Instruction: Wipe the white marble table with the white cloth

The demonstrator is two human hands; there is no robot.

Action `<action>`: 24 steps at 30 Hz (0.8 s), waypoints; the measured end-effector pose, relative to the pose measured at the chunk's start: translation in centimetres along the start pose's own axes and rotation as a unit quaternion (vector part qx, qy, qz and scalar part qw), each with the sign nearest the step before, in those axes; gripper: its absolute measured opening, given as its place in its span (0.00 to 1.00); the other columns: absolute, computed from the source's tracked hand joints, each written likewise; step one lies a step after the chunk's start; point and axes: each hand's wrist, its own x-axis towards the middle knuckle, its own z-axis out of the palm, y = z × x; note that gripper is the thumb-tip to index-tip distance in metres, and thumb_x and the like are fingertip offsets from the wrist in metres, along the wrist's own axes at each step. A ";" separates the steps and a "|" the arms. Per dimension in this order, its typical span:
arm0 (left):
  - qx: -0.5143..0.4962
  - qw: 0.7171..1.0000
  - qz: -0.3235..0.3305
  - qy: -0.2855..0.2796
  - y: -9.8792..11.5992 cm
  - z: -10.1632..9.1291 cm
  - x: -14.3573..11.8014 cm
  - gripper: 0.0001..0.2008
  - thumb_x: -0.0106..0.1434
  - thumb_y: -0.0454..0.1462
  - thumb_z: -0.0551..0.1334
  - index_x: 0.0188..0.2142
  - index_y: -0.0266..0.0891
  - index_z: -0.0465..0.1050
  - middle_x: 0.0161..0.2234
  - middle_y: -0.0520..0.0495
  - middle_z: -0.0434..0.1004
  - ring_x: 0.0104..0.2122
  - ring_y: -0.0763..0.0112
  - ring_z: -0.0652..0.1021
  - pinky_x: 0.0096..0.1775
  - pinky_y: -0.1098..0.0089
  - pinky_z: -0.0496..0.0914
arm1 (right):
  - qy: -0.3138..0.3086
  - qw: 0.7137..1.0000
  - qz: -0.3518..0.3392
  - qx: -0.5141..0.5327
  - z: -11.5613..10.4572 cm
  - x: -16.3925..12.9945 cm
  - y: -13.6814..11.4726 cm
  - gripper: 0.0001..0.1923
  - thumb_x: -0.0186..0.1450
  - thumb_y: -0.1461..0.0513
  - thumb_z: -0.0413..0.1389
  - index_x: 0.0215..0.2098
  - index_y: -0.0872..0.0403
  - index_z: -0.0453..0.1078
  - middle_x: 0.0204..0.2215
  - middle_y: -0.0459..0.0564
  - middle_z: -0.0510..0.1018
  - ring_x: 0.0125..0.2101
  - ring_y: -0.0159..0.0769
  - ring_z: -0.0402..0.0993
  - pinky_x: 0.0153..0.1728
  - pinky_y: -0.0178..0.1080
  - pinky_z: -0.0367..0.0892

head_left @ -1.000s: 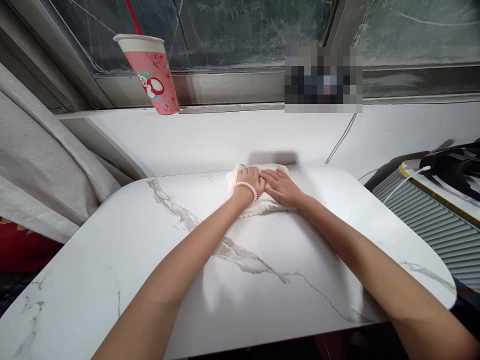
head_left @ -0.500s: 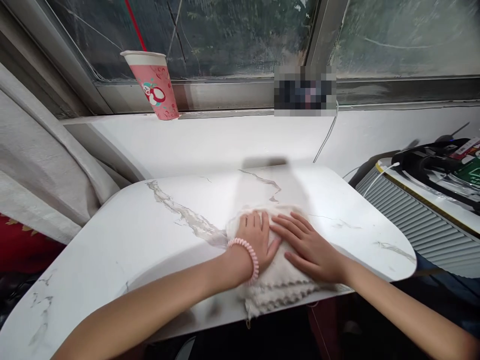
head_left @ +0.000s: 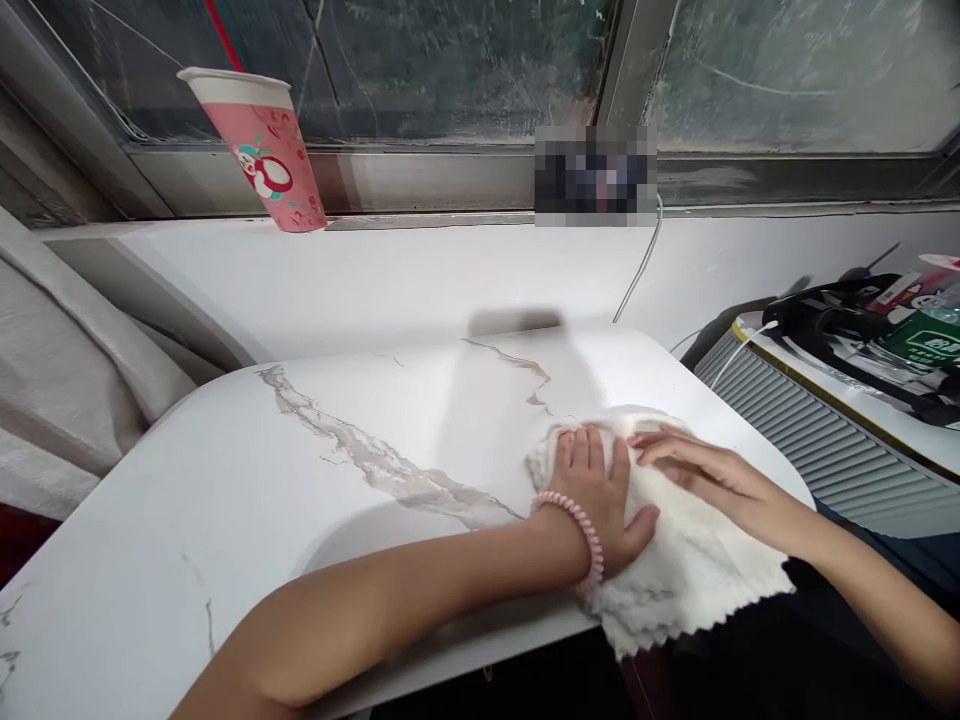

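A white cloth (head_left: 690, 545) with a scalloped edge lies on the marble-patterned white table (head_left: 390, 420), its near edge hanging over the table's front. My left hand (head_left: 596, 490), with a pink coil band at the wrist, presses flat on the cloth's left part, fingers stretched out. On the cloth's right part rests my right hand (head_left: 705, 470), its fingers extended and turned somewhat on their side. Neither hand is wrapped round the cloth.
A pink paper cup (head_left: 262, 160) with a red straw stands on the window ledge. Beside it along the ledge is a blurred-out object (head_left: 596, 178) with a white cable (head_left: 641, 260). A grey curtain (head_left: 67, 340) hangs left. At right, a ribbed cabinet (head_left: 787, 440) holds assorted items.
Both hands and the cloth have moved right across the table. The cloth is now spread wider, and my right hand has tilted from flat. The view has shifted slightly right.
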 end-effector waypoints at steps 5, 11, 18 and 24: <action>0.034 0.999 0.017 0.029 -0.8 -0.1 6.1 0.36 0.70 0.51 0.44 0.67 0.25 0.48 0.66 0.25 0.53 0.66 0.44 0.56 0.64 0.48 0.48 | 0.112 0.989 0.015 -0.098 -0.2 2.7 2.6 0.14 0.70 0.50 0.47 0.47 0.47 0.66 0.52 0.53 0.71 0.56 0.49 0.66 0.57 0.57 0.61; 0.026 1.000 0.005 -0.005 -6.1 -2.3 11.9 0.31 0.70 0.48 0.46 0.67 0.34 0.51 0.68 0.32 0.52 0.66 0.52 0.56 0.65 0.53 0.46 | 0.212 0.965 -0.034 -0.152 0.2 9.2 5.6 0.10 0.69 0.54 0.45 0.40 0.49 0.64 0.43 0.53 0.74 0.47 0.48 0.69 0.53 0.55 0.61; 0.041 0.995 -0.074 0.055 -12.7 -4.3 14.4 0.23 0.70 0.41 0.46 0.61 0.40 0.62 0.59 0.40 0.67 0.60 0.58 0.66 0.61 0.58 0.55 | 0.219 0.951 -0.065 -0.207 0.9 19.0 6.1 0.09 0.63 0.61 0.46 0.38 0.51 0.65 0.39 0.55 0.75 0.42 0.48 0.69 0.47 0.50 0.64; 0.083 0.984 -0.114 0.111 -16.3 -4.6 14.8 0.23 0.68 0.38 0.47 0.60 0.42 0.64 0.57 0.41 0.69 0.57 0.58 0.68 0.60 0.59 0.58 | 0.233 0.937 -0.050 -0.256 1.9 24.8 5.8 0.10 0.61 0.64 0.44 0.37 0.53 0.66 0.39 0.58 0.75 0.41 0.48 0.69 0.46 0.48 0.64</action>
